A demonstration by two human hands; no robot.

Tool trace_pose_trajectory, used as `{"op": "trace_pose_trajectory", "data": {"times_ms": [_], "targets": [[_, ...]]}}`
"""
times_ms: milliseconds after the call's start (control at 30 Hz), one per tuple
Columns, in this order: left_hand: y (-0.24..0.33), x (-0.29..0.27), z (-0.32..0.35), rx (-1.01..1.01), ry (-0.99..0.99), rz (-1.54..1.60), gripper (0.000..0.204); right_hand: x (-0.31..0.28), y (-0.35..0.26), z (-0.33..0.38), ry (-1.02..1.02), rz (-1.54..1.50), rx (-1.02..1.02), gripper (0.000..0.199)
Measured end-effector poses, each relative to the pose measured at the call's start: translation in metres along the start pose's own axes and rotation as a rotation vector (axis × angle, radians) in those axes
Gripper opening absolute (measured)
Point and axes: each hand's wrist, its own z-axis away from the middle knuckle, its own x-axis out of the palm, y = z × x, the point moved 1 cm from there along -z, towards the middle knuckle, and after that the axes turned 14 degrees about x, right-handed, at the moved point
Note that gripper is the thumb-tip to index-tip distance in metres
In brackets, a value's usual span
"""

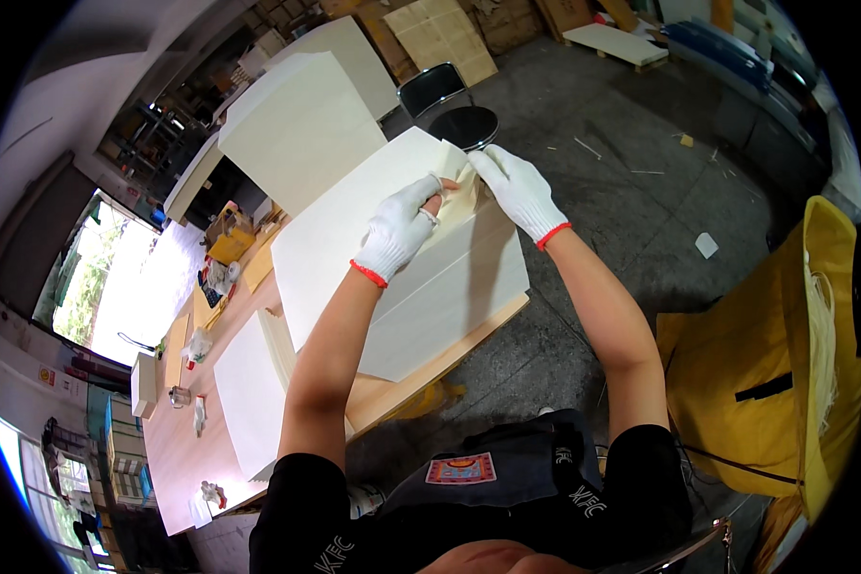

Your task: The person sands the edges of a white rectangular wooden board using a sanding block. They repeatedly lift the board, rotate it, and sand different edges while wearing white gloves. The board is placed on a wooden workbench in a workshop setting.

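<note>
A large stack of white sheets (421, 330) lies on the wooden table in front of me. Near its far right edge, several cream-coloured sheet edges (457, 199) are bent up and fanned. My left hand (399, 228), in a white knit glove with a red cuff and bare fingertips, is closed on these edges. From the right, my right hand (518, 189), gloved alike, curls its fingers over the far corner of the sheets and grips there. The tips of its fingers are partly hidden behind the paper.
A smaller white stack (253, 387) lies left on the table (172, 474), beyond it a jar (180, 395) and small plastic bags. Tall white stacks (301, 124) rise at the back. A black chair (462, 126) stands past the table; a yellow sack (737, 383) hangs at the right.
</note>
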Motion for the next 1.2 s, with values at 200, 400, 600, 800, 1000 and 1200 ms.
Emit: {"op": "trace_pose_trajectory", "data": {"times_ms": [200,400,600,800,1000,1200], "targets": [[0.010,-0.002,-0.001,-0.049,-0.045,0.053,0.031,0.008,0.007,0.004,0.108,-0.079,-0.038,0.051],[0.005,-0.001,-0.001,-0.061,-0.036,-0.016,0.040,0.011,0.008,0.006,0.119,-0.081,-0.049,0.051],[0.003,-0.001,-0.001,0.010,-0.018,-0.038,0.033,0.008,0.008,0.007,0.084,-0.078,-0.014,0.054],[-0.002,0.000,0.000,0.043,0.002,-0.027,0.031,0.008,0.005,0.007,0.097,-0.032,-0.007,0.055],[-0.005,0.003,-0.001,-0.011,-0.020,-0.023,0.036,0.011,0.009,0.006,0.123,-0.040,-0.060,0.052],[-0.005,0.004,-0.001,-0.023,-0.005,0.020,0.038,0.011,0.010,0.005,0.115,-0.018,-0.042,0.050]]}}
